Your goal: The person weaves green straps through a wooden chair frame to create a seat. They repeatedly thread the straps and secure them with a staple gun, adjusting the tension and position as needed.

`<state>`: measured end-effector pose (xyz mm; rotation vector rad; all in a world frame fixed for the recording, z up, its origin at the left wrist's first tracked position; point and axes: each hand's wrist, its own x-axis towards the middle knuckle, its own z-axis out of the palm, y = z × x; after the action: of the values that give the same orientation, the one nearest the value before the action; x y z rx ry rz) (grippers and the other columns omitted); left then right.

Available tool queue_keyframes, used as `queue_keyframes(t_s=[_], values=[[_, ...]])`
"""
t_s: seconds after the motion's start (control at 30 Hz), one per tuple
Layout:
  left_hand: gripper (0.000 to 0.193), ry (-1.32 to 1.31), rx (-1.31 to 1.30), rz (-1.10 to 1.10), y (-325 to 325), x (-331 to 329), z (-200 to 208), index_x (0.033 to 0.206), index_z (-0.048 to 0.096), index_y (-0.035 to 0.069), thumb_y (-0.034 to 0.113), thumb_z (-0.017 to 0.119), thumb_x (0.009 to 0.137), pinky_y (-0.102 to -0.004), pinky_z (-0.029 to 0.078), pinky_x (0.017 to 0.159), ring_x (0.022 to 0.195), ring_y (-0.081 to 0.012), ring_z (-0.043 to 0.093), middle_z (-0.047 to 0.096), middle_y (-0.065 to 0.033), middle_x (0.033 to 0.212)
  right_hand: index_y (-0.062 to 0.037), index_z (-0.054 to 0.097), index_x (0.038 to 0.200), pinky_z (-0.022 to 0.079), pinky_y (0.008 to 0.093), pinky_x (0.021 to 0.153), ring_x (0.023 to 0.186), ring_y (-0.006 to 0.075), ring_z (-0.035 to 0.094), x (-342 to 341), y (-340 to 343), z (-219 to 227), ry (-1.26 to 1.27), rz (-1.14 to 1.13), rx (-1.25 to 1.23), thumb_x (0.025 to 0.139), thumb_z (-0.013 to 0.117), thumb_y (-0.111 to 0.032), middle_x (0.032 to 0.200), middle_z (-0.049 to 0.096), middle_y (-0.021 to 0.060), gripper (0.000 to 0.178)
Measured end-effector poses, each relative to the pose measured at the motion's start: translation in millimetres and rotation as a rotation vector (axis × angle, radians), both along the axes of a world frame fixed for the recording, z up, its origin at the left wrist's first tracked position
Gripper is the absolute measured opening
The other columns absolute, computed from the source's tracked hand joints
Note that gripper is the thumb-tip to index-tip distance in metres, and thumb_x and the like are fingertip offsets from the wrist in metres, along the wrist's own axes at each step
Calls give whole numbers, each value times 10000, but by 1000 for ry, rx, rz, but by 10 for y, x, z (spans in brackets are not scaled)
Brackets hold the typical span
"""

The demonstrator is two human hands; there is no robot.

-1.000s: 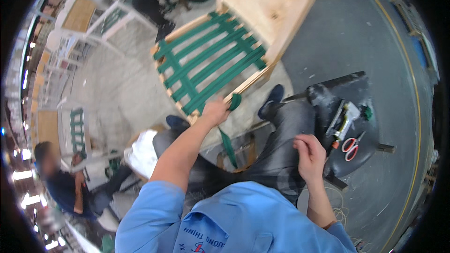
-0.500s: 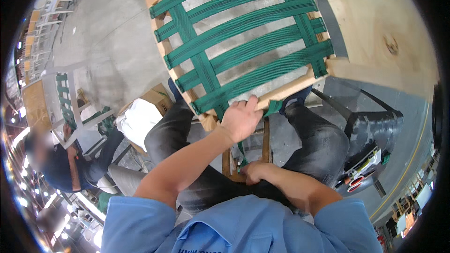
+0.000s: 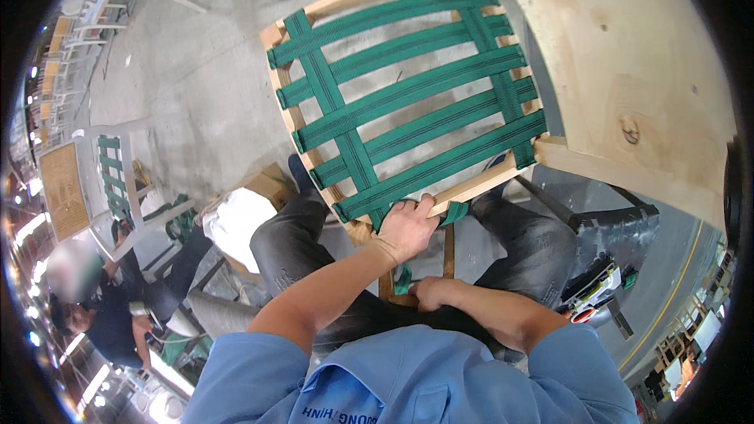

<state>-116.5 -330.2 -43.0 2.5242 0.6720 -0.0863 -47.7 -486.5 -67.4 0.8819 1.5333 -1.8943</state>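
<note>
A seat frame of pale wood [image 3: 477, 188] is being seen from above, in the upper middle of the view. It is being crossed by five long green woven straps with thin dark lines [image 3: 412, 94]. Two green cross straps [image 3: 320, 72] are being crossed over and under them. Bits of bare wood are being left showing along the edges, and grey floor is being seen through the gaps. The frame is being tilted a little, and its strap side is being turned up. It is looking nearly square, so its longer way cannot be told. The five straps are being stretched from lower left to upper right. On the right, the frame is being joined to a wide pale plywood board with brown knots [image 3: 620, 71].

The left hand [image 3: 407, 229] is being rested on the frame's lower edge, with its fingers being bent over the wood. Whether a strap is being pinched there cannot be told. The right hand [image 3: 428, 294] is being held lower down, beside a hanging green strap end [image 3: 402, 279]. Its fingers are being curled, but whether the strap is being pinched cannot be told.
</note>
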Motion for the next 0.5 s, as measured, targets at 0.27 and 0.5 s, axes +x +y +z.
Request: queue_keyframes(t_s=[0.27,0.5], values=[[176,146,78,-21,-99,17,75,947,763,140,247,651,863,-482,580,767,843,-332,722,605,-167,1198,-24,546,1454,467,425,1066,1278,342,597,147,148,18,62,-315,177,858,704,-417,1393,619,223,731],[192,181,79,11,-118,37,235,996,746,138,288,658,913,-503,581,778,905,-364,723,654,-170,1077,-28,439,1514,512,390,967,1122,280,663,1526,198,357,-271,-1843,523,874,805,-273,1323,657,197,776]])
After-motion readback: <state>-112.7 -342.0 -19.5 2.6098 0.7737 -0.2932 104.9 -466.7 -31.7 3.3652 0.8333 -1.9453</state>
